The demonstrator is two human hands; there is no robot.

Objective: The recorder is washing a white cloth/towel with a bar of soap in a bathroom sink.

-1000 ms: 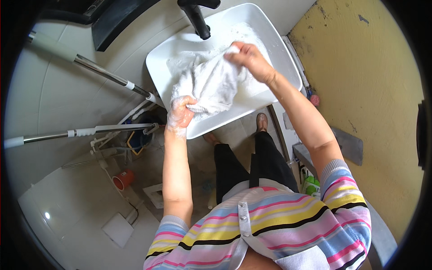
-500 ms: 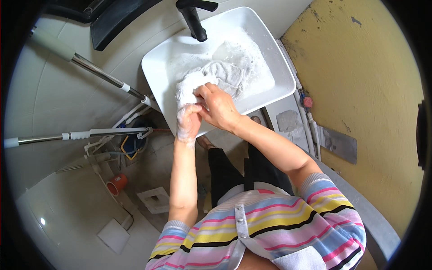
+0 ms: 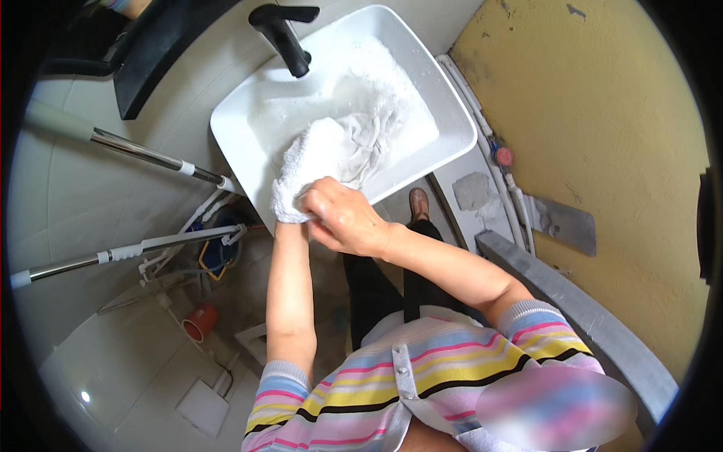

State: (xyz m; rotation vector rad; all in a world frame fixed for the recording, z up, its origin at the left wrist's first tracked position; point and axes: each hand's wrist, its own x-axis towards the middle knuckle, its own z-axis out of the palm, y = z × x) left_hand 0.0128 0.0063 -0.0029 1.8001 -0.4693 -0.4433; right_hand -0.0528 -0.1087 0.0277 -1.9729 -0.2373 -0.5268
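Observation:
A wet white cloth (image 3: 315,151) with a fluffy, towel-like texture covers my left hand down to the wrist. My left forearm (image 3: 290,286) comes up from below, and the fingers of that hand are hidden inside the cloth. My right hand (image 3: 345,217) is closed, pinching the cloth's edge beside the left wrist. The far part of the cloth trails, crumpled, into soapy water in the white basin (image 3: 452,113). Foam lies over the water's right side.
A black tap (image 3: 290,45) stands at the basin's back edge. Two poles, an upper pole (image 3: 143,154) and a lower pole (image 3: 173,242), lean at the left. An orange bucket (image 3: 199,322) sits at lower left. Pipes (image 3: 482,128) and a grey ledge (image 3: 580,301) run along the right wall.
The cloth now covers my left hand, whose thumb and palm showed before. My right hand has moved down and left with the cloth's edge. The view has shifted slightly.

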